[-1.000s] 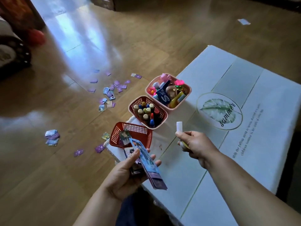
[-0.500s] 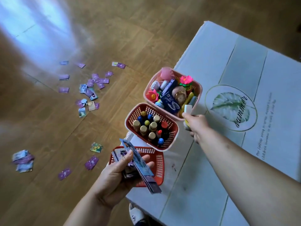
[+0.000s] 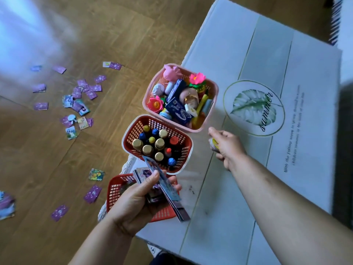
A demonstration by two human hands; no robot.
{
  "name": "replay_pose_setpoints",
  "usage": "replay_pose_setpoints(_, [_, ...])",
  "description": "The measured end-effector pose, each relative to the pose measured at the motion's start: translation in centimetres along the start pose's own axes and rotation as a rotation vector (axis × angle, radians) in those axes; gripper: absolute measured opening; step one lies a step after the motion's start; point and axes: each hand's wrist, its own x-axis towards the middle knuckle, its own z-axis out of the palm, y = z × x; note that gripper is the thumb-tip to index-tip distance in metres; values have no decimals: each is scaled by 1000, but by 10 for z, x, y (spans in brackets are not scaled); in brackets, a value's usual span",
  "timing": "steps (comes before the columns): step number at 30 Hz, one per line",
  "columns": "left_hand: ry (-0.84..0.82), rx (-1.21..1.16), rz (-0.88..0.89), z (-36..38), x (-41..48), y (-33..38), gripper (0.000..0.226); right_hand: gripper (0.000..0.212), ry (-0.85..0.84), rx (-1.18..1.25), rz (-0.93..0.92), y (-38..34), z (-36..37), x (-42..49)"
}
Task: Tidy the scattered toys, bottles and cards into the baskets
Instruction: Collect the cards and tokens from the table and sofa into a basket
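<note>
Right hand has swung up just beside the pink basket, fingers still grasping a small yellow-white item; drop looks next. Left hand grips the cards.

Right hand is wrapping a small item; only a yellow-white sliver is showing, can't ID it. Left hand and its card stack are covering most of the near red basket. Bottles are showing caps only. Card pile at 9 o'clock is getting cut by the frame edge. Table is running off at 3 and 6 o'clock, and its small print is blurring out.
</note>
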Motion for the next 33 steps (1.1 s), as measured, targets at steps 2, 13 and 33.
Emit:
replay_pose_setpoints(2, [-1,13,7,6,5,-5,94,23,45,-45,40,22,-20,-10])
replay_pose_setpoints(13, [6,78,-95,56,36,-102,112,34,366,-496,246,190,-191,-19])
replay_pose_setpoints(33, [188,190,-117,83,67,-204,65,48,294,-726,256,241,-240,23])
